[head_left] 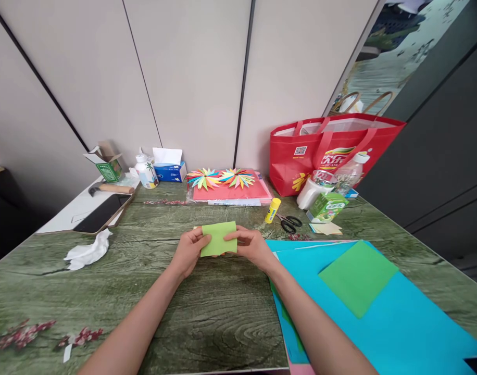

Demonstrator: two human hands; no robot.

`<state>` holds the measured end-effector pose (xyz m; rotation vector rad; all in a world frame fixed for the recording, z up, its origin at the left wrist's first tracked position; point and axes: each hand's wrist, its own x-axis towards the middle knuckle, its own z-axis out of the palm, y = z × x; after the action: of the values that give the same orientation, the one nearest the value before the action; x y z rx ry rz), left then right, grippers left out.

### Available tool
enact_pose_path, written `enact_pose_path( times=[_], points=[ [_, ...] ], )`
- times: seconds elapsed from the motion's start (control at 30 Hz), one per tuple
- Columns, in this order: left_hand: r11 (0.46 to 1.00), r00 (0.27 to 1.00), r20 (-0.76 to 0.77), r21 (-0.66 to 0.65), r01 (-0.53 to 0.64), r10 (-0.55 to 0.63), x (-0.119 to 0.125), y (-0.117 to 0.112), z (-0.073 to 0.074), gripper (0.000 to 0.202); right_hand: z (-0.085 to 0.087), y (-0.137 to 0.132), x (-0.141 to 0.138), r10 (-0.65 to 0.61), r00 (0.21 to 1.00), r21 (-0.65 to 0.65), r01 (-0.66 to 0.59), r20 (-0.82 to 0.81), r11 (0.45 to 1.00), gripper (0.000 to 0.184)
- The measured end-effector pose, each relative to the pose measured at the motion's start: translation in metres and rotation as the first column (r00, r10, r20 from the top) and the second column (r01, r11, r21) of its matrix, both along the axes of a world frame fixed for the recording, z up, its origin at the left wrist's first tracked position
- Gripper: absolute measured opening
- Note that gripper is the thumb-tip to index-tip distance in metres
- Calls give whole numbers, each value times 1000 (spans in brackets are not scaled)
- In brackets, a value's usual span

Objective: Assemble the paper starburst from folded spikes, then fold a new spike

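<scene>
Lime-green rectangular paper (218, 239) — my left hand (188, 251) pinches 1 side, my right hand (254, 249) pinches the other.

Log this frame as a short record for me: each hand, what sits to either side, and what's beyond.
Left hand: holds the left side of a light green paper
Right hand: holds the paper's right side
On the right: large blue sheet, darker green paper on top
On the left: crumpled white tissue, phone, hammer
Beyond the hands: yellow glue stick beside black-handled scissors; two multicoloured paper rosettes on a red pack
</scene>
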<state>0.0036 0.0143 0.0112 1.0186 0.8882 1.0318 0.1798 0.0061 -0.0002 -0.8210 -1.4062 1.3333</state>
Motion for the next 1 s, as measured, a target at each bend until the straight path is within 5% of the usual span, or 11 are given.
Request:
enact_pose_path(
  times=[0.3,0.53,0.8,1.0],
  points=[
    [988,987,103,109,110,-121,4,-5,1,61,-5,1,-5,-257,966,-36,256,-10,966,12],
    [995,998,-29,72,-62,64,10,-6,-7,34,-8,-1,-9,-275,959,61,271,62,961,12],
    [993,992,-51,45,-113,116,9,-5,-8,41,-10,-3,-12,-268,962,-53,271,44,961,12],
    [994,994,-54,52,-92,94,10,-5,-6,40,-10,-2,-12,-269,961,-178,255,-59,950,50]
  ],
)
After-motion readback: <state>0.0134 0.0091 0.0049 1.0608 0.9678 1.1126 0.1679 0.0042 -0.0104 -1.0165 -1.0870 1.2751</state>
